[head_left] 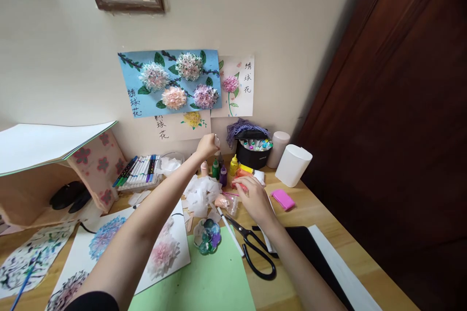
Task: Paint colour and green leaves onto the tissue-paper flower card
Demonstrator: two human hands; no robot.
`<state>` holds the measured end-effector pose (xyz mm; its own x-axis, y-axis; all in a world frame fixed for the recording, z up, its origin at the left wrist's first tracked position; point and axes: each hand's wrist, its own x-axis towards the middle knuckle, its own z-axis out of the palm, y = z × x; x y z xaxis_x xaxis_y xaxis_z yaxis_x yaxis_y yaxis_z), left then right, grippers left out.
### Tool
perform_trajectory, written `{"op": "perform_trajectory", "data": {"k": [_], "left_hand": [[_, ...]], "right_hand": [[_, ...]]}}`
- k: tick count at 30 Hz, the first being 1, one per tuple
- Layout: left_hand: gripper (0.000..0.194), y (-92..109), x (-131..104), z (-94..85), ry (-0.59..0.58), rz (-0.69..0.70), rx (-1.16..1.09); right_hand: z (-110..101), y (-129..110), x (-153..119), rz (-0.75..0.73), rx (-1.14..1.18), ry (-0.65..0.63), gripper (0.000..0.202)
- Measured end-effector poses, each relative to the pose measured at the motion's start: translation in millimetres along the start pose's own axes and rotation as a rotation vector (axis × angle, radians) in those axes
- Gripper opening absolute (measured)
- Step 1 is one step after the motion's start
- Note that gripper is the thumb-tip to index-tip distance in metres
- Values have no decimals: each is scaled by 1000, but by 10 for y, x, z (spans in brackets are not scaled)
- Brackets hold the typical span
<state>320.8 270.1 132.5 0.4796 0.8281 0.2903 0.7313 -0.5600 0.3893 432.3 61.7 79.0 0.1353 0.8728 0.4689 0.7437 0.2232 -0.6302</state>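
— Left hand (207, 147), how do we enter it?
— Fingers curled tight round a small white object (217, 142), mostly hidden, near the green bottle (215, 170)
— Right hand (254, 198)?
— Fingers bent, slightly parted, over a red-orange item (240, 186); we cannot tell whether they grip it
— That item's place and look?
— Towards the back of the counter (314, 209), right below the fingers, bright, partly covered by them

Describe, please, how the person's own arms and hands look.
The left hand and right hand are ungloved. The left forearm and right forearm are bare, without watch or bracelet. A black sleeve shows on the left arm; no right sleeve is visible.
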Motion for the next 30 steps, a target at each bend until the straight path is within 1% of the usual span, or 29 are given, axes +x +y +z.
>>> {"op": "perform_trajectory", "data": {"k": [6,12,18,23,26,30], "left_hand": [[37,-142,295,41,-208,-27,149],[41,-242,394,135,-339,-30,220],[40,-320,495,288,-419,-33,246],[39,-367,559,382,-443,-39,222],[38,-376,550,385,-449,-27,191],[36,-368,495,334,-470,-10,132]], "right_hand": [[-30,-12,20,32,38,-25,20],[-64,-15,37,69,97,-49,20],[-76,-19,41,138,218,-81,18],[-100,-42,44,200,315,-122,19],[-119,-48,50,201,321,-118,18],[-114,-39,44,195,318,-115,17]]}}
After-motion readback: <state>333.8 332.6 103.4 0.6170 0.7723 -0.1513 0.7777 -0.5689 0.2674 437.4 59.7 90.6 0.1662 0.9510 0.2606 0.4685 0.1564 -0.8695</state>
